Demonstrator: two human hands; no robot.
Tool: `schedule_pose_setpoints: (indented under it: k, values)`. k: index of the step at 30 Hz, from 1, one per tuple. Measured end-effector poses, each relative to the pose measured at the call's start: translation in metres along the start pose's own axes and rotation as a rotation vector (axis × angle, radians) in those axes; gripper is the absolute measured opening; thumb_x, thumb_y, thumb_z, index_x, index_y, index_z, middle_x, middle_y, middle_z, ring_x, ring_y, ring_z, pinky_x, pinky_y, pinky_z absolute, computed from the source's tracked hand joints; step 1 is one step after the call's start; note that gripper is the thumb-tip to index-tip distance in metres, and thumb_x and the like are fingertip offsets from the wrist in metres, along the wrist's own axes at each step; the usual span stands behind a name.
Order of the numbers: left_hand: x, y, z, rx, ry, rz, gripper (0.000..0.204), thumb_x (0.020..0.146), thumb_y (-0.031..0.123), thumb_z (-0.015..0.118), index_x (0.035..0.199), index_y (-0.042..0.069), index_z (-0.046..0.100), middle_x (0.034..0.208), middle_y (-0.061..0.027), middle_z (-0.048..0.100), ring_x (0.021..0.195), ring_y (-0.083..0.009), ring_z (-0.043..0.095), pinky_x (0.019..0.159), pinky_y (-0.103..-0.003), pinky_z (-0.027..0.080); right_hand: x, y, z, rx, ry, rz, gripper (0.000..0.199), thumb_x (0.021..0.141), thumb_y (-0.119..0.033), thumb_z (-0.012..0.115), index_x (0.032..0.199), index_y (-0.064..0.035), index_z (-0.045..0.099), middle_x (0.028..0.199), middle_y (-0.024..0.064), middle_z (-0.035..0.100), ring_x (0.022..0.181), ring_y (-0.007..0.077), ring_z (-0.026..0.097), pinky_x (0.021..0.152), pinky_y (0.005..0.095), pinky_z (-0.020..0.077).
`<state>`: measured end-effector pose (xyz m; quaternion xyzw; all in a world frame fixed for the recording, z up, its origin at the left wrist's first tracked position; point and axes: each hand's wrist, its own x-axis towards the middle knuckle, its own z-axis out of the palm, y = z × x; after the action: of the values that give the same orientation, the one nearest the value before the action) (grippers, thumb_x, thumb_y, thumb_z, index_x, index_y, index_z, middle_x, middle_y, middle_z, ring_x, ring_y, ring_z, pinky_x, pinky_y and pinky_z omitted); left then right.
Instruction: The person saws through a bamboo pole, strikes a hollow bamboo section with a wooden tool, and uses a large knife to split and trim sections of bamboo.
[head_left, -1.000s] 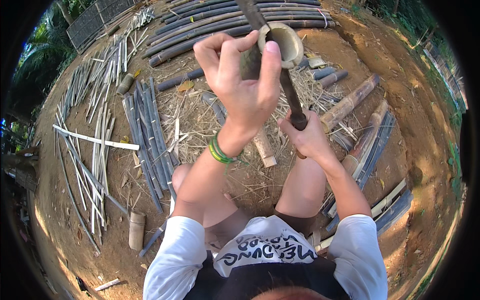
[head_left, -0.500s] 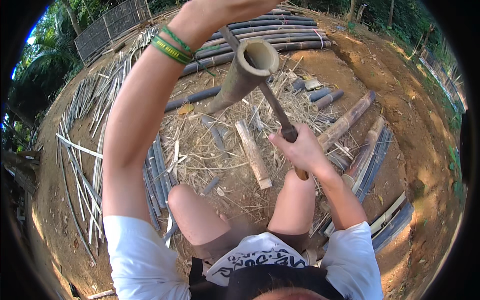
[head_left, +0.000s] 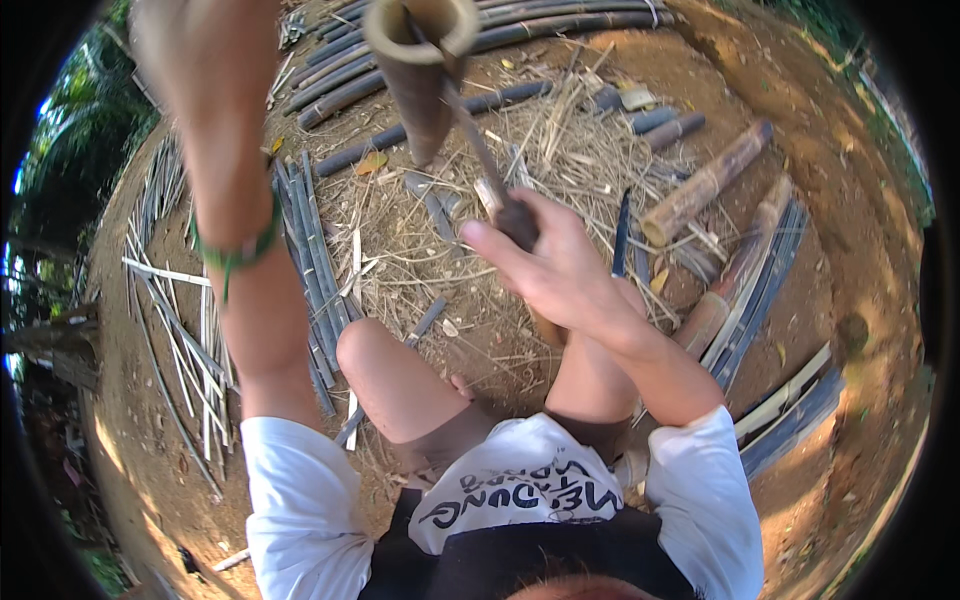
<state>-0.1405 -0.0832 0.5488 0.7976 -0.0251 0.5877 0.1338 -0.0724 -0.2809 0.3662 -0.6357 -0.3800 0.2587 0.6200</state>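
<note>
So the biggest thing around was the brown dirt ground (head_left: 850, 250), with a stack of long bamboo poles (head_left: 560, 30) lying at the far side. Pale shavings (head_left: 560, 130) were scattered all over the middle, and dark split slats (head_left: 308, 250) lay just left of them. Over on the right was a thick bamboo log (head_left: 708, 183), tilted on the dirt. The bamboo tube (head_left: 425, 105) was out in front of the person, open mouth up toward the camera; couldn't tell if its far end touched anything. A long-bladed tool (head_left: 475, 140) crossed its rim, blade showing inside the mouth and outside the wall. The right hand (head_left: 555, 250) had its fingers wrapped tight around that tool's handle. The left hand (head_left: 205, 45) was raised at upper left, too blurry and cut off to tell its grip. Smaller stuff: a green wristband (head_left: 240, 250) on the left wrist, plus a yellow leaf (head_left: 372, 162) near the tube.
</note>
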Motion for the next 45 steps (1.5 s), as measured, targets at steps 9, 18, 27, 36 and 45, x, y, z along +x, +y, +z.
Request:
schedule_pose_setpoints:
  k: [9,18,27,36,45]
  values:
    - [-0.125,-0.036,-0.058,-0.019,-0.378,-0.835,0.046,0.108,0.043,0.047,0.116,-0.001,0.06,0.101,-0.0075,0.063,0.09,-0.0142,0.057,0.08,-0.029,0.046,0.094,-0.025,0.099,0.386,-0.152,-0.421,0.059,0.108,-0.047,0.041,0.131,0.0066,0.053,0.113,0.025,0.058,0.11,0.0362,0.058,0.103,0.0444,0.0441]
    - [-0.083,-0.155,-0.135,0.367,-0.383,-0.325,0.041,0.108,0.036,0.054,0.083,0.004,0.058,0.061,0.0034,0.046,0.057,-0.0064,0.042,0.053,-0.028,0.034,0.073,0.307,0.048,-0.729,0.122,0.583,0.104,0.079,-0.051,0.085,0.152,0.0012,0.032,0.137,0.0235,0.049,0.132,0.0398,0.048,0.109,0.052,0.0412]
    - [-0.023,-0.197,-0.114,0.532,-0.432,-0.259,0.05,0.103,0.047,0.059,0.083,0.001,0.058,0.059,-0.0051,0.047,0.054,-0.0149,0.043,0.055,-0.035,0.038,0.082,0.388,0.012,-0.387,0.109,0.861,0.074,0.063,-0.024,0.09,0.126,0.0037,0.063,0.114,0.0229,0.07,0.102,0.0357,0.069,0.087,0.0476,0.0571]
    - [-0.009,-0.224,-0.115,0.542,-0.364,-0.219,0.062,0.098,0.057,0.06,0.086,-0.004,0.06,0.065,-0.0158,0.047,0.061,-0.0276,0.043,0.062,-0.042,0.04,0.105,0.166,-0.026,0.009,0.402,0.008,0.085,0.066,-0.019,0.089,0.138,0.0066,0.05,0.12,0.0212,0.067,0.107,0.0292,0.069,0.096,0.0421,0.0547]
    - [-0.01,-0.176,-0.092,0.526,-0.374,-0.151,0.06,0.095,0.057,0.063,0.083,-0.001,0.064,0.063,-0.0181,0.052,0.058,-0.0343,0.049,0.06,-0.045,0.04,0.086,-0.153,-0.083,-0.385,0.687,-0.955,0.092,0.077,-0.04,0.086,0.141,0.0115,0.043,0.135,0.028,0.057,0.123,0.036,0.058,0.111,0.0454,0.0423]
